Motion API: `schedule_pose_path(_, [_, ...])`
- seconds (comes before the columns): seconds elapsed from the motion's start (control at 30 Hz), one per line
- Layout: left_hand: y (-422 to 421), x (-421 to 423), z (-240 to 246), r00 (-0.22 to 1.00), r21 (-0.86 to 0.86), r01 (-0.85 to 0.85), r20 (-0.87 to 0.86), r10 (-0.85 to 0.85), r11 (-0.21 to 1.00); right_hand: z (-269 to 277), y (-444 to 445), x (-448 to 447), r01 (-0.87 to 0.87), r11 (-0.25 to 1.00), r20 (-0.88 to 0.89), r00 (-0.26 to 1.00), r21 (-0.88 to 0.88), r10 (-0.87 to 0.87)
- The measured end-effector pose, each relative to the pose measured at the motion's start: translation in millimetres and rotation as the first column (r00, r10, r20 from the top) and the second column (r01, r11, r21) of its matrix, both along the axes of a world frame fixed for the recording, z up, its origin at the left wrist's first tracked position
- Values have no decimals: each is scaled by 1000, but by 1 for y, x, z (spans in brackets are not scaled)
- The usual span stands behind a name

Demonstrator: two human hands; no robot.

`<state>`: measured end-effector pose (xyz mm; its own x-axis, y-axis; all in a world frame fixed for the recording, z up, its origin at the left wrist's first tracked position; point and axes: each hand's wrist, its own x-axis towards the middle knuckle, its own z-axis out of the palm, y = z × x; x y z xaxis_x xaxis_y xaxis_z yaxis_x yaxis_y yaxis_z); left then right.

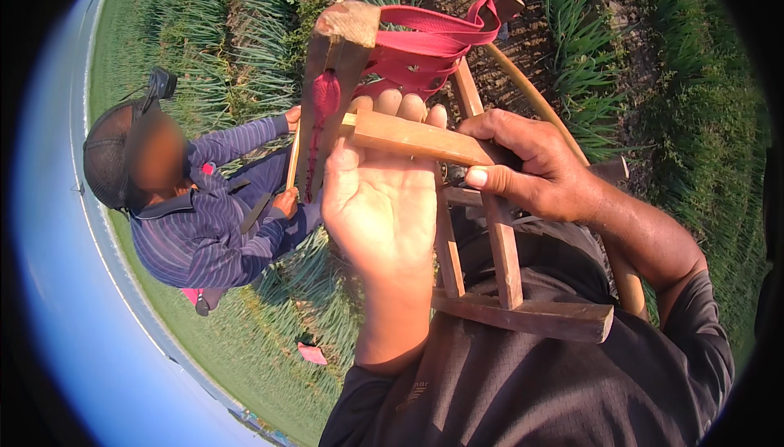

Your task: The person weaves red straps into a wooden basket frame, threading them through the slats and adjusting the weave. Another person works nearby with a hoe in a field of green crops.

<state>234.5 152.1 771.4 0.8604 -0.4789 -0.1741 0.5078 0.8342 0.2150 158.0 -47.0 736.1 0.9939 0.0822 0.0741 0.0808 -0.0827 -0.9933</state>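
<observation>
A wooden folding stool frame tilts up in front of my chest. Red webbing (429,37) stretches between its dark end rail (335,58) and another rail (509,3). Red cord (326,95) is threaded through a slot in the end rail. A light wooden bar (416,138) runs from that rail to my right hand (539,165), whose thumb and fingers close on its far end. My left hand (386,196) lies palm up behind the bar, fingers extended past it; whether it bears any weight I cannot tell. Slats (502,251) meet a lower rail (527,315) against my dark shirt.
At the left a person (208,202) in a striped top and cap holds a wooden stick (294,159). A curved wooden pole (539,95) passes behind my right arm. Rows of green onion-like plants (263,30) surround bare soil (514,73). A pink scrap (312,353) lies among plants.
</observation>
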Motion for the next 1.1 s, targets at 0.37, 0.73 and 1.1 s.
schedule_pose_path(0.37, [30,-37,19,890,827,-354,441,-113,437,10,-2,-13,57,998,-108,993,27,-54])
schedule_pose_path(0.73, [101,-63,-10,805,822,-568,564,-183,38,2,-12,-14,83,968,-222,975,237,-29])
schedule_pose_path(1.1, [99,26,60,453,496,-838,400,-797,-227,9,-9,-10,28,928,-326,940,371,102])
